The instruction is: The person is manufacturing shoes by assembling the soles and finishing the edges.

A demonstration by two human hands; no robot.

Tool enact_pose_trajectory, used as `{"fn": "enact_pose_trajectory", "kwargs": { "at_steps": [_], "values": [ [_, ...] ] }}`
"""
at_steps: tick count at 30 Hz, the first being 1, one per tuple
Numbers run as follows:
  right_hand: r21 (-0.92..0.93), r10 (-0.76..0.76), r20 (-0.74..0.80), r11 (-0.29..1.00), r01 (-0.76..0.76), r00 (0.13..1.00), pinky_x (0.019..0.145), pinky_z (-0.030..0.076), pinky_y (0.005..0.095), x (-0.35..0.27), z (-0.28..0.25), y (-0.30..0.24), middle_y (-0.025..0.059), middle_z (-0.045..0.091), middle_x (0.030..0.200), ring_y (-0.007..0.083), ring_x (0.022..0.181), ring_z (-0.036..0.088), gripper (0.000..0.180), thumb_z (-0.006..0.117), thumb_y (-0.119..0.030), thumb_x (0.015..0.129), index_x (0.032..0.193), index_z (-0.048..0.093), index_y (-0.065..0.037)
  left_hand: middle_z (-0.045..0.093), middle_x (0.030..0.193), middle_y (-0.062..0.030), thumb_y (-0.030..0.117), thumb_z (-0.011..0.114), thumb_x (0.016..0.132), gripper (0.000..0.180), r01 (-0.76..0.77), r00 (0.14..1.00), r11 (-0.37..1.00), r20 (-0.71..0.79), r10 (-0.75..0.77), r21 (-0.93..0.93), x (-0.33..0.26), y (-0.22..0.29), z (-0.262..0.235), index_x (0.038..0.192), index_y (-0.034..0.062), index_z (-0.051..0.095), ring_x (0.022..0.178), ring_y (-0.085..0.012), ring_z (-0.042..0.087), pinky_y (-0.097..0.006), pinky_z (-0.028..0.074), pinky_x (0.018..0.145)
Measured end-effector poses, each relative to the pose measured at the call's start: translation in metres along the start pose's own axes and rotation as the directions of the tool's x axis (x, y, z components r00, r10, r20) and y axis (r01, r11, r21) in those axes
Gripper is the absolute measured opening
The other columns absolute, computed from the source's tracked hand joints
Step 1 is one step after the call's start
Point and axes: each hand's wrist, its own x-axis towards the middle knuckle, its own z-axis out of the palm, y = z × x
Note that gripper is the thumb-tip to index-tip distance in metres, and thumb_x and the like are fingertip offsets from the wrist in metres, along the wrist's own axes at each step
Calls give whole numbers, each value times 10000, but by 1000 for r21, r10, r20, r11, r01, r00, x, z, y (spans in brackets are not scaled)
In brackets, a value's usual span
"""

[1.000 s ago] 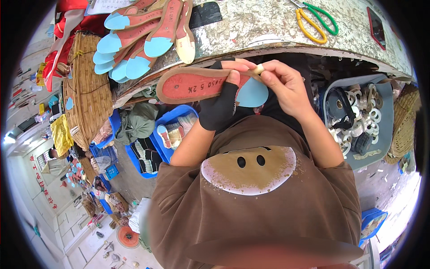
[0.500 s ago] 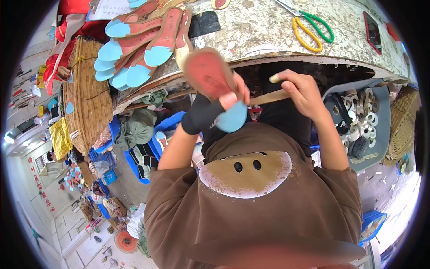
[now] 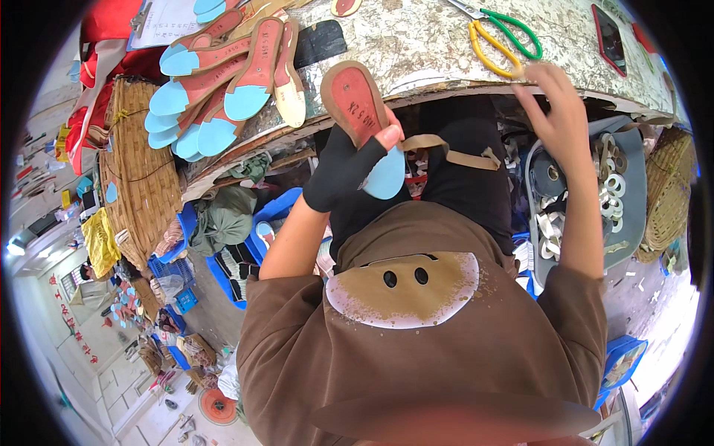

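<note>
My left hand [image 3: 349,167], in a black fingerless glove, grips a shoe insole [image 3: 353,100] with a red face, brown edge and light blue toe part. Its heel end points away from me, the blue part toward my lap. From its right side a tan strip [image 3: 470,157] hangs loose over my dark trousers. Empty, with thumb and fingers apart, my right hand [image 3: 556,108] is raised at the worktable's edge. Just beyond its fingertips lie scissors [image 3: 494,46] with one yellow and one green handle.
Similar blue-toed insoles [image 3: 216,89] are piled on the worn worktable [image 3: 416,48], near a black patch [image 3: 321,44]. A phone [image 3: 610,41] lies at the far right. Below stands a grey bin [image 3: 632,197] of tape rolls; a wicker basket [image 3: 137,149] is at left.
My right hand has let go of the tan strip and moved up and right toward the scissors. The strip now dangles. The insole has stayed in my left hand, turned slightly more upright.
</note>
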Motion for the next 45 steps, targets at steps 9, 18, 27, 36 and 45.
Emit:
{"fn": "enact_pose_trajectory", "kwargs": {
  "at_steps": [9, 18, 27, 36, 45],
  "values": [
    [-525, 138, 149, 850, -40, 979, 788, 509, 491, 72, 35, 46, 177, 631, 1014, 370, 992, 629, 437, 603, -34, 829, 1250, 498, -95, 664, 945, -66, 399, 570, 987, 379, -62, 988, 995, -148, 50, -76, -6, 7, 5, 1066, 32, 620, 875, -140, 637, -292, 506, 790],
    [503, 307, 262, 766, -400, 915, 858, 547, 415, -26, 16, -57, 161, 651, 1141, 311, 1019, 690, 574, 671, 13, 792, 1306, 424, -53, 675, 933, -47, 232, 603, 1004, 209, -84, 945, 996, -321, 65, -44, -5, -21, 1, 1065, 36, 643, 856, -132, 647, -283, 515, 774],
    [435, 183, 787, 513, -740, 589, 1030, 424, 422, -109, 67, -113, 220, 536, 1273, 411, 1194, 549, 1002, 846, -277, 717, 1508, 265, -73, 719, 924, -70, 142, 683, 955, 145, -216, 782, 920, -506, 364, 328, 6, -50, 14, 1018, 14, 705, 835, -171, 675, -306, 528, 774],
    [471, 194, 748, 520, -713, 635, 1002, 446, 426, -101, 72, -102, 209, 570, 1267, 377, 1165, 579, 866, 720, -431, 850, 1484, 267, -52, 660, 752, -84, -1, 788, 761, 235, -510, 633, 426, -10, 774, 748, -6, -47, 22, 955, 41, 661, 651, -240, 656, -332, 481, 532],
    [472, 202, 663, 634, -612, 721, 938, 470, 431, -108, 84, -104, 198, 596, 1200, 381, 1109, 602, 803, 765, -382, 832, 1418, 310, -75, 642, 749, -79, 133, 885, 644, 413, -590, 619, 198, 280, 734, 783, -18, -53, 17, 979, 41, 661, 638, -251, 637, -337, 493, 565]
  ]
}}
